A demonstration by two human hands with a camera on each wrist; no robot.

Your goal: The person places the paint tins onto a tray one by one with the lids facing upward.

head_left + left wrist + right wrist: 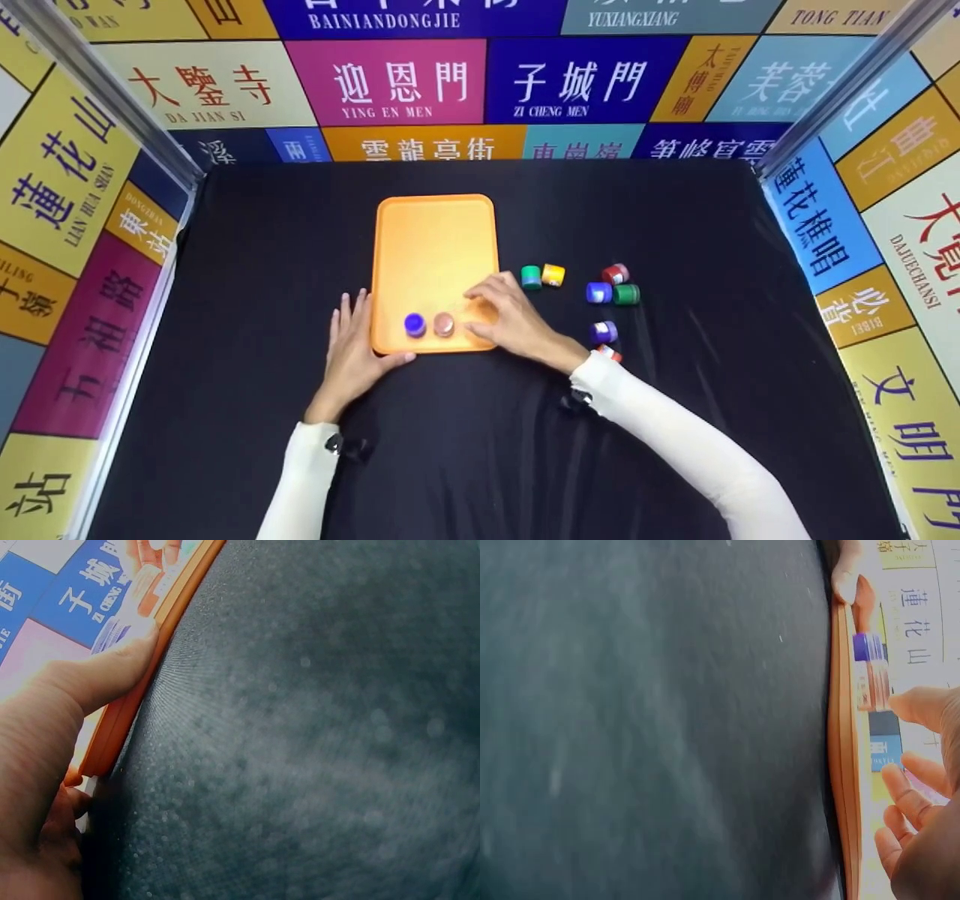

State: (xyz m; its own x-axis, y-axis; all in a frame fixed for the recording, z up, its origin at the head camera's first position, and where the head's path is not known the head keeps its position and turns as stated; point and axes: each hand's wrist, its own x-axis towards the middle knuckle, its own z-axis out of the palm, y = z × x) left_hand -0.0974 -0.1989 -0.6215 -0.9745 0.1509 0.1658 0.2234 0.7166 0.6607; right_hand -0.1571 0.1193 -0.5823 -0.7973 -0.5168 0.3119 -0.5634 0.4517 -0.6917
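An orange tray (435,247) lies flat with two small jars near its front edge. One jar is purple-blue (414,325); beside it stands a brownish-pink jar (444,325). My left hand (356,352) rests at the tray's front left corner, fingers straight along the left side and thumb against the front edge. In the left wrist view the thumb (120,667) touches the tray's rim (124,720). Over the tray's front right part is my right hand (510,311), fingers loosely bent and apart, holding nothing visible. Its thumb (919,706) is close to the brownish jar (874,686); contact is unclear.
Right of the tray lie a green jar (531,277) and a yellow jar (553,275). Farther right are a red jar (615,273), a blue jar (598,292), a dark green jar (627,294), a purple jar (603,332) and an orange-red jar (609,353), partly behind the right forearm. Printed panels surround the black cloth.
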